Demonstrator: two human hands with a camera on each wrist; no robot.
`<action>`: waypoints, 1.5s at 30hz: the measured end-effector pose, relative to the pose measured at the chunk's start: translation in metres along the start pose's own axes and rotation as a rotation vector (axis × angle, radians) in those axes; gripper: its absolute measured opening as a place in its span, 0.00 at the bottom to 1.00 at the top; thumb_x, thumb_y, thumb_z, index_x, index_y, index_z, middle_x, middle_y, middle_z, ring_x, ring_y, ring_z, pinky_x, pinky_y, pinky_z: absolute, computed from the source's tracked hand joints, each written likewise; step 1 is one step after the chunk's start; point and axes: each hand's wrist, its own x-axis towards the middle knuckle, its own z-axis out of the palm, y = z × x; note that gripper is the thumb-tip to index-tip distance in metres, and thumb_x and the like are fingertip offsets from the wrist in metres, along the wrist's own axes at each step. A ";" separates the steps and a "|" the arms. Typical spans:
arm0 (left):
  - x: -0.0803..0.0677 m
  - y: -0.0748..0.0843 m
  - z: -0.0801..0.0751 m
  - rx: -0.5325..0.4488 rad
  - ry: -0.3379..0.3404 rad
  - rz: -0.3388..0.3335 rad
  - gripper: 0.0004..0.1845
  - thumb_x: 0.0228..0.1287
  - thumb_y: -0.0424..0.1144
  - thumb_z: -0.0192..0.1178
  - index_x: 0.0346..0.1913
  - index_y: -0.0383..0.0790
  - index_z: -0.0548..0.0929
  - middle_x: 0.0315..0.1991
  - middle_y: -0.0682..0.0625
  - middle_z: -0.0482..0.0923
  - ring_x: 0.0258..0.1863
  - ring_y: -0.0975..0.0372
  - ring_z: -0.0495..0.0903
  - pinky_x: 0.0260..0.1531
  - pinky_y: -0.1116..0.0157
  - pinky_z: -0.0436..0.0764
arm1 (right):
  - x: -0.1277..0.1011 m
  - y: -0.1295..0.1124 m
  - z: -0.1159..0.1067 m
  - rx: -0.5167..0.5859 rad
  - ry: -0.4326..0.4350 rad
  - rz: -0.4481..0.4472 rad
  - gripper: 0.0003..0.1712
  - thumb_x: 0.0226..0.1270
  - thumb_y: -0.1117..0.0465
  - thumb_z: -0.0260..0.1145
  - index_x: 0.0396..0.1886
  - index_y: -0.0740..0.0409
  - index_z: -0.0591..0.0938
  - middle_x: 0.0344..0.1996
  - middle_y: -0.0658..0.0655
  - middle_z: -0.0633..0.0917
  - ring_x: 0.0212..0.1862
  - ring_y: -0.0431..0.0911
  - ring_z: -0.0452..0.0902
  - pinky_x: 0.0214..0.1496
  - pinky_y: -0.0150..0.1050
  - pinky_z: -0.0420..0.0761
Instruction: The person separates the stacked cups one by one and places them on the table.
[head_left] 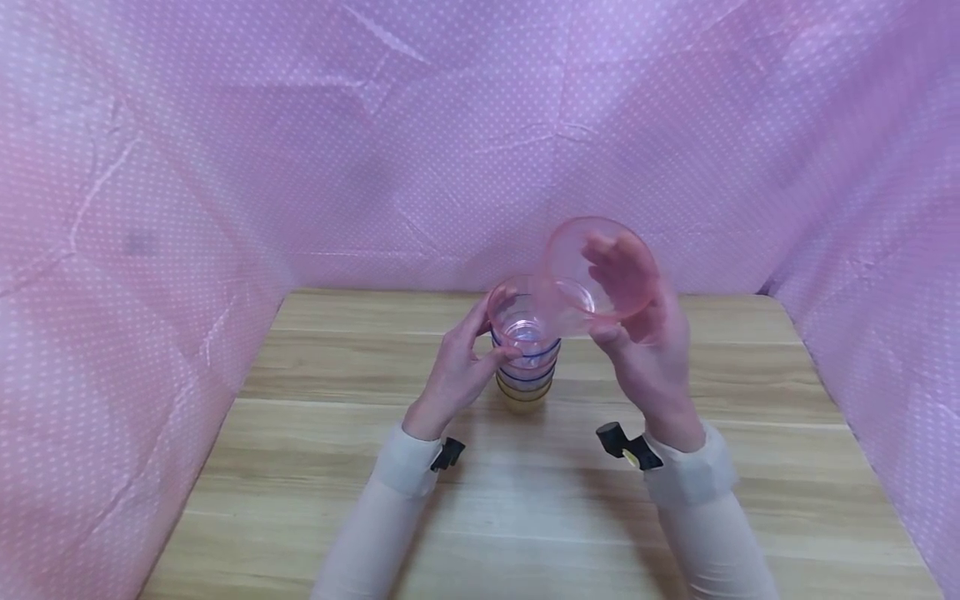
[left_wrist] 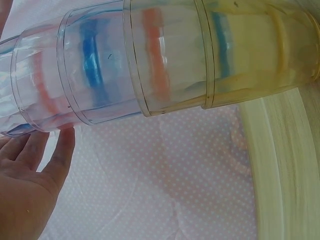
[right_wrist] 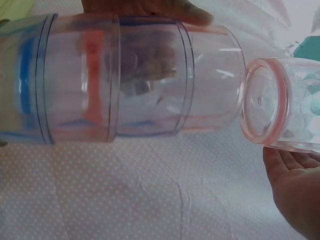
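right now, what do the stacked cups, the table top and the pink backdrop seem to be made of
Stacked cups: probably hard plastic, glossy and see-through; coloured bands show through shiny walls, though glass isn't ruled out. Table top: wood or wood-look laminate, fairly smooth, with pale grain streaks. Pink backdrop: likely matte dotted fabric; creases show.

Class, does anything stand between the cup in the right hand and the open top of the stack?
Nothing visible does. The cup has its base close to the open top of the stack; whether they touch is unclear. The left hand grips the stack from outside, leaving the opening unblocked.
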 end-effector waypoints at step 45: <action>0.000 -0.001 0.002 0.002 0.020 0.003 0.52 0.62 0.70 0.55 0.77 0.33 0.65 0.70 0.37 0.74 0.62 0.43 0.80 0.65 0.50 0.79 | -0.082 0.042 -0.092 -0.243 -0.026 0.290 0.57 0.49 0.90 0.69 0.80 0.64 0.60 0.67 0.71 0.75 0.70 0.50 0.73 0.74 0.37 0.72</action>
